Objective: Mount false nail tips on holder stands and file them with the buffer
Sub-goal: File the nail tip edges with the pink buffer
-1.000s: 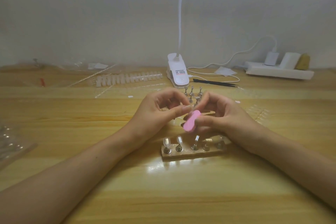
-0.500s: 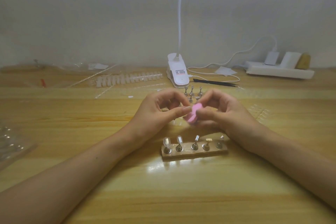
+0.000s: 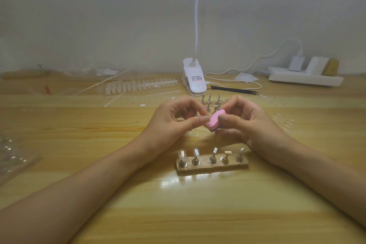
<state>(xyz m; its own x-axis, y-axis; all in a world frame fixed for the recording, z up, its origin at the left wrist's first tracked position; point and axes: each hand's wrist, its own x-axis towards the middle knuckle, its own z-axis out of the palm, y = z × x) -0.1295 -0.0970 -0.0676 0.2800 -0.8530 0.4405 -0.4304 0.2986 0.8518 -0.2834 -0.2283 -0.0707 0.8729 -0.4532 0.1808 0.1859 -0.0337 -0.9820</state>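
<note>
My right hand (image 3: pixel 247 123) pinches a small pink buffer (image 3: pixel 274 120) between thumb and fingers at mid table. My left hand (image 3: pixel 174 123) pinches something tiny against the buffer's left edge; what it holds is hidden by the fingertips. In front of both hands lies a wooden base (image 3: pixel 213 166) with a row of metal holder stands. The two left stands carry clear nail tips (image 3: pixel 182 155); the other stands (image 3: pixel 225 157) look bare. Loose holder stands (image 3: pixel 210 101) stand just behind my fingers.
A strip of nail tips (image 3: pixel 138 86) lies at the back left. A white clip lamp (image 3: pixel 195 81) with its cable, black tweezers (image 3: pixel 235 90) and a white power strip (image 3: pixel 305 79) are at the back. Clear plastic packaging (image 3: pixel 11 156) sits at the left edge.
The pink buffer has moved up and turned in my right hand, from tilted down to nearly level beside my left fingertips. Both hands stayed in place.
</note>
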